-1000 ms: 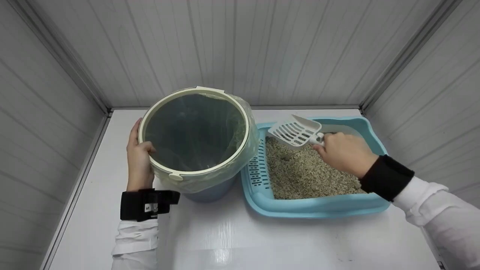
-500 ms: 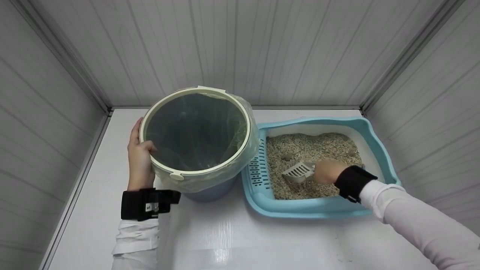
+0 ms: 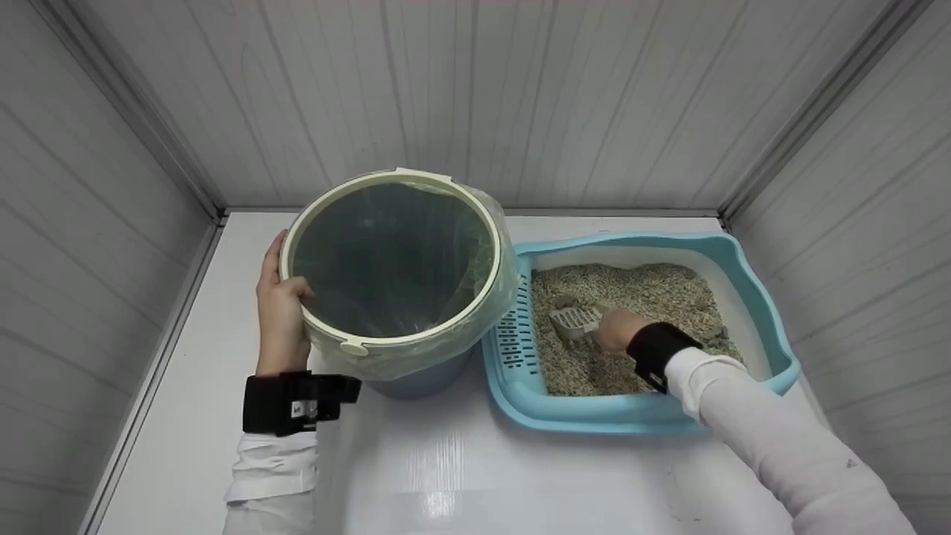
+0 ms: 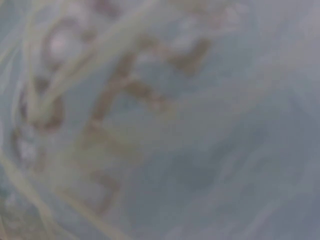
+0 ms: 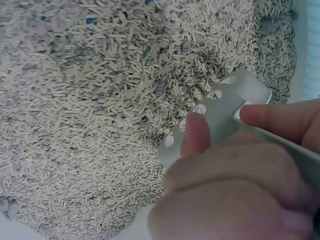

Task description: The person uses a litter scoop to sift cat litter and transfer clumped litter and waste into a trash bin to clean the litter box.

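At the left stands a blue trash bin [image 3: 423,383] with a pale rim ring [image 3: 427,336] and a thin translucent bag [image 3: 416,362] folded over its outside. My left hand [image 3: 281,323] grips the bin's left side, thumb over the rim. In the left wrist view only the blurred bluish bin wall [image 4: 225,190] behind the bag shows. My right hand [image 3: 620,329] holds a pale slotted litter scoop [image 3: 576,321] by its handle, down in the grainy cat litter [image 3: 646,286]. The right wrist view shows the scoop [image 5: 225,112] with its far edge against the litter.
A light-blue litter box [image 3: 594,422] stands right beside the bin, with a slotted ledge [image 3: 518,338] along its left side. Both sit on a white table [image 3: 446,475], with grey panel walls [image 3: 490,104] at the back and sides. A dark clump [image 3: 565,302] lies near the scoop.
The right hand has lowered the scoop from above the box's back left into the litter, then moved it slightly left and away from the front. The left hand keeps its grip on the bin.
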A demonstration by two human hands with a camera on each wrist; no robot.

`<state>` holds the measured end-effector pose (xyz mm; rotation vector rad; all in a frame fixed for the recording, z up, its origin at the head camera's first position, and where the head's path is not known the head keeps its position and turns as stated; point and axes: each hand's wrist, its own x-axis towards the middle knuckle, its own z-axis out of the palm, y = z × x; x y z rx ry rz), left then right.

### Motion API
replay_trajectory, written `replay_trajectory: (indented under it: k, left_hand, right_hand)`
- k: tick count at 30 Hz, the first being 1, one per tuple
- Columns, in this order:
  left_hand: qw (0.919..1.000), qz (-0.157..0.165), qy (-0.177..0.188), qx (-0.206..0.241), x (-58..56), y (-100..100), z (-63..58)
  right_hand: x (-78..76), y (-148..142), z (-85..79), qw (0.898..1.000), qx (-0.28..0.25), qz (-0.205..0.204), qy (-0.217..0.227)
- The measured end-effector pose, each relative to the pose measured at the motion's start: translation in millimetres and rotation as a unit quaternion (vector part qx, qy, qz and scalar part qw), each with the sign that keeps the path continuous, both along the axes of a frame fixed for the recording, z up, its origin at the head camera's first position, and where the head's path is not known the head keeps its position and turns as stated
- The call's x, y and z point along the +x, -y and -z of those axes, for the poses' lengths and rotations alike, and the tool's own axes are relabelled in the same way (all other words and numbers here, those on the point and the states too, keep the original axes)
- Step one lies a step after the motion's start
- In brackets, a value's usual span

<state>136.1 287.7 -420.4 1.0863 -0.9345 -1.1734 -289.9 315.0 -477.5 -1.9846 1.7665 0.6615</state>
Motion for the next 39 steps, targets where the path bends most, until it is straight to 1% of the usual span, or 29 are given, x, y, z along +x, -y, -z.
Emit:
replay_trajectory:
  k: [1,3,4,5,7,9,10,14,16,18,19,21,23,25,26,30,32,33,37,39]
  left_hand:
    - [1.0,0.001,0.0,0.0,-0.2,0.2,-0.1]
    - [1.0,0.003,0.0,0.001,-0.7,0.1,-0.4]
    - [1.0,0.004,0.0,0.0,-0.6,0.1,-0.4]
    - [1.0,0.005,-0.001,0.0,-0.7,-0.1,-0.6]
    - [1.0,0.005,-0.004,-0.001,-0.7,-0.4,-0.6]
    - [1.0,0.005,-0.005,-0.001,-0.7,-0.6,-0.4]
    - [1.0,0.006,-0.006,-0.001,-0.8,-0.6,-0.3]
    - [1.0,0.007,-0.002,-0.001,-1.3,-0.8,-0.4]
    - [1.0,0.008,0.001,0.0,-1.5,-0.6,-0.4]
    - [1.0,0.007,0.002,0.001,-1.3,-0.6,-0.6]
    - [1.0,0.006,0.001,0.001,-1.1,-0.5,-0.7]
    - [1.0,0.005,-0.001,0.0,-0.6,-0.3,-0.7]
    - [1.0,0.004,-0.001,-0.001,-0.2,-0.5,-0.7]
    - [1.0,0.002,0.002,-0.001,0.3,-0.2,-0.2]
    - [1.0,0.002,0.005,0.0,0.5,-0.1,0.0]
    - [0.9999,-0.003,0.012,0.0,0.9,-0.1,0.5]
    - [0.9999,-0.003,0.011,0.001,1.4,0.0,0.5]
    - [0.9999,-0.003,0.01,0.001,1.6,0.3,0.6]
    - [1.0,-0.004,0.009,0.002,2.7,1.9,0.7]
    - [0.9999,-0.005,0.009,0.004,2.9,3.0,0.6]
  right_hand:
    - [0.5,2.5,1.1,1.0,0.002,0.007,0.006]
    - [0.7,7.3,3.5,1.0,0.008,-0.001,0.004]
    - [0.8,9.3,4.4,1.0,0.01,0.002,0.01]
    - [0.8,11.0,5.2,1.0,0.01,-0.005,0.011]
    - [1.0,13.3,6.8,1.0,0.006,0.0,0.025]
    - [0.3,14.0,9.0,0.999,0.004,0.014,0.038]
    - [-0.1,13.9,9.7,0.998,0.002,0.03,0.05]
    - [-3.7,11.3,12.8,0.995,-0.006,0.054,0.079]
    - [-6.2,10.2,12.1,0.994,-0.01,0.053,0.093]
    - [-8.8,10.4,9.7,0.994,-0.008,0.045,0.095]
    - [-10.1,10.8,7.5,0.995,-0.006,0.043,0.093]
    - [-12.8,12.7,3.0,0.997,-0.005,0.025,0.077]
    - [-15.2,14.6,-2.5,0.997,0.004,0.029,0.065]
    - [-17.8,14.9,-8.8,0.998,0.005,0.031,0.063]
    - [-19.0,14.7,-12.3,0.998,0.006,0.014,0.053]
    - [-23.1,6.5,-28.9,0.997,-0.006,0.029,0.077]
    - [-23.9,-0.5,-37.8,0.995,-0.02,0.038,0.091]
    - [-24.4,-4.5,-41.8,0.992,-0.027,0.057,0.106]
    - [-26.3,-21.1,-55.8,0.986,-0.062,0.077,0.133]
    - [-28.2,-30.3,-59.8,0.98,-0.085,0.097,0.15]
